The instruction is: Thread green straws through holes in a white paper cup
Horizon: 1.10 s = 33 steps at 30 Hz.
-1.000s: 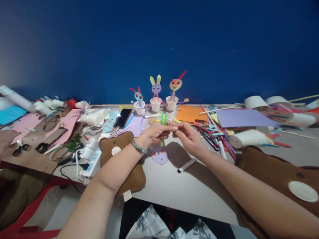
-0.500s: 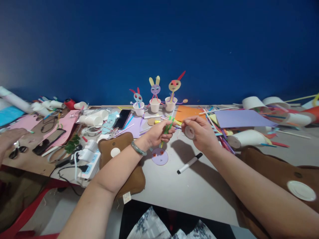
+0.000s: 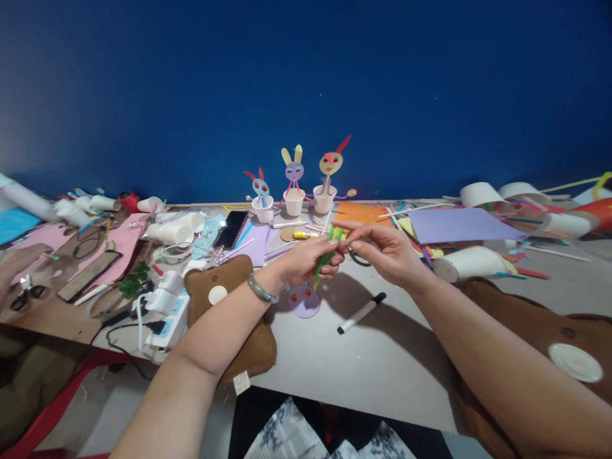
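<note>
My left hand is closed round green and yellow strips. Close on its right, my right hand has its fingertips at the strips' upper end; a dark-edged round thing, perhaps a tape roll, shows under its fingers. Below my left hand lies a purple paper face with orange eyes. A black-and-white marker rests on the table to the right of the face. Behind my hands stand three paper cups holding figures with paper faces.
A power strip, cables and a phone lie at the left, with brown cushions at both sides. Purple paper and cups are at the right. Another person's hand is at the far left.
My right hand has moved left to meet the strips in my left hand, and the roll in it has turned edge-on. The other person's hand has shifted slightly.
</note>
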Each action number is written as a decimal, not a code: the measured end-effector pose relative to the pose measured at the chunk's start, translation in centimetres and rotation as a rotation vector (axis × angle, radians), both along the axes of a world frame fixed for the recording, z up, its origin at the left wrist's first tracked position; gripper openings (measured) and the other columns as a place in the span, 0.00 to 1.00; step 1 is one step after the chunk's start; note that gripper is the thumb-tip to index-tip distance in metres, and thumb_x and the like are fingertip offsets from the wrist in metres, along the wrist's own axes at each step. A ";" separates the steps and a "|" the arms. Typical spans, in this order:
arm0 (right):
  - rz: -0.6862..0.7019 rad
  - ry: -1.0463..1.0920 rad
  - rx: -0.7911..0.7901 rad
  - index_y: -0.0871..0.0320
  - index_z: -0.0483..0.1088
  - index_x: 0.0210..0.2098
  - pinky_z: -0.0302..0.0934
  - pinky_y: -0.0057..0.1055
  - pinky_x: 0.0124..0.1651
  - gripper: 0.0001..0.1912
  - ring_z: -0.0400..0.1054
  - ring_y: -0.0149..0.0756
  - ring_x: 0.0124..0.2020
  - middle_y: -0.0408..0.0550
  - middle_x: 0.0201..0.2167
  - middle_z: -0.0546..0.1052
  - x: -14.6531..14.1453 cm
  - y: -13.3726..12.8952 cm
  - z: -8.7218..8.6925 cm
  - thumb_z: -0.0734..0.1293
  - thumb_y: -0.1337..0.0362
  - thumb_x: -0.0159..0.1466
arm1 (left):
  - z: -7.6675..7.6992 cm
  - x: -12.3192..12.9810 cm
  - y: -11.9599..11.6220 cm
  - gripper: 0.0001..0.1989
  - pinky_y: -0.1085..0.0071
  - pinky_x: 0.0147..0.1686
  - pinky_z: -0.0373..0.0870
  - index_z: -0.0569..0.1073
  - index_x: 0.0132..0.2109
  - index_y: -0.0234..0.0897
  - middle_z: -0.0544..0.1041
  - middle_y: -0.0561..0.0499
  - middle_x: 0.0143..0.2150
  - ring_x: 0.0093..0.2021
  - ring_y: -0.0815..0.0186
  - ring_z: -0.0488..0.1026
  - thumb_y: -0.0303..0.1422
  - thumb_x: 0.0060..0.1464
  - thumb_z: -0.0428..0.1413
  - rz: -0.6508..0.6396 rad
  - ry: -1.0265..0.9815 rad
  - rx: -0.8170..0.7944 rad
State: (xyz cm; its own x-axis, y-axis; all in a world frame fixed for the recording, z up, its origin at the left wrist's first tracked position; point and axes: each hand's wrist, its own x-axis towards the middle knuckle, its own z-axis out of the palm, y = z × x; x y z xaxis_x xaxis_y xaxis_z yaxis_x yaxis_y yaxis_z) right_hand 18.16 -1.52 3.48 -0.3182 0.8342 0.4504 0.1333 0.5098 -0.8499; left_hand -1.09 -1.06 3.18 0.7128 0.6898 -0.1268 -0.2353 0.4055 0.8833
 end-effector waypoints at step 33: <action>0.046 -0.037 -0.073 0.52 0.74 0.31 0.63 0.50 0.62 0.12 0.69 0.56 0.64 0.53 0.40 0.83 0.3 -0.2 0.1 0.72 0.51 0.63 | 0.0 0.1 -0.2 0.11 0.81 0.18 0.53 0.60 0.38 0.40 0.59 0.61 0.23 0.17 0.77 0.54 0.39 0.63 0.53 0.005 0.058 0.013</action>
